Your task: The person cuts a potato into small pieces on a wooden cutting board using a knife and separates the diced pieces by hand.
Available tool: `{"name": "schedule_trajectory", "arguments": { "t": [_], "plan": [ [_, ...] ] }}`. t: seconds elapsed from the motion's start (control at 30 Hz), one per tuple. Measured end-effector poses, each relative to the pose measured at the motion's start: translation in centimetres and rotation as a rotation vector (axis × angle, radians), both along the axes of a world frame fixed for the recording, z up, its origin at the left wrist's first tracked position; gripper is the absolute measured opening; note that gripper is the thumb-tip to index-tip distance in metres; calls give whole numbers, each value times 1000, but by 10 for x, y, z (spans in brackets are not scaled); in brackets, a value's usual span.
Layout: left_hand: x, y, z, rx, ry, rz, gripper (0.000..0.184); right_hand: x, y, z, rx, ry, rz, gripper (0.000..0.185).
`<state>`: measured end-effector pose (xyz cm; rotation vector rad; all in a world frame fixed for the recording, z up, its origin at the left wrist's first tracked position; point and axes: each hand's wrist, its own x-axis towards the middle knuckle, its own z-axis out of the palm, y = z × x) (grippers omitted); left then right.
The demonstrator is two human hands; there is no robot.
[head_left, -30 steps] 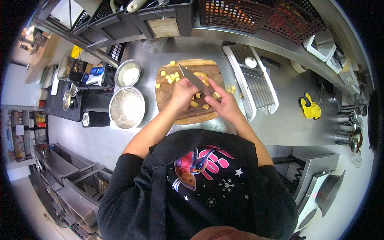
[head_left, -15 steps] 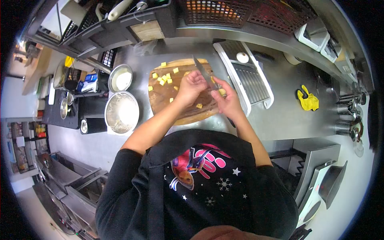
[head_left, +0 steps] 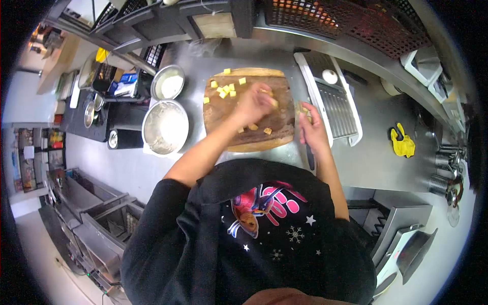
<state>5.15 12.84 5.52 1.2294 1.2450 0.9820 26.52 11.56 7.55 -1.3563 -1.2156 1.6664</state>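
Over the wooden cutting board [head_left: 218, 114], my left hand [head_left: 254, 105] is smeared by motion. Yellowish pieces show at its fingertips; whether it grips them is unclear. My right hand [head_left: 313, 129] is just beyond the board's right edge, its fingers curled round the knife. The dark knife handle [head_left: 310, 157] sticks out below this hand, while the blade is mostly hidden. Small pale pieces [head_left: 305, 110] show by its fingertips. Yellow cubes [head_left: 223, 92] lie at the board's upper left. Browner pieces [head_left: 267, 131] sit near its lower edge.
Two metal bowls, one large [head_left: 165, 128] and one smaller [head_left: 168, 83], stand left of the board. A white-framed slicer [head_left: 333, 104] is at the right, with a round white knob on it. Farther right lies a yellow and black glove [head_left: 403, 144]. Perforated crates [head_left: 304, 19] occupy the shelf above.
My hands have moved apart: the right one went beyond the board's right edge with the knife, the left one stays over the board. The blade no longer shows between them. The view has shifted.
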Motion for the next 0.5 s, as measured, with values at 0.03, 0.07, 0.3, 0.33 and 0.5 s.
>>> {"name": "schedule_trajectory", "arguments": {
  "t": [0.03, 0.07, 0.3, 0.33, 0.5],
  "plan": [
    [-17, 4, 8, 19, 429, 86, 27, 4, 2, -6, -22, -72, -21, 38],
    [-37, 6, 7, 119, 719, 196, 15, 7, 3, -12, -46, -145, -44, 41],
    [-91, -13, -6, 306, 861, 19, 30, 16, 15, -52, -167, -169, -63, 44],
    [-92, -18, -6, 291, 872, -74, 31, 18, 18, -55, -224, -167, -76, 48],
    [-92, -45, -25, 232, 862, -259, 27, 22, 24, -48, -219, -169, -49, 50]
  ]
}}
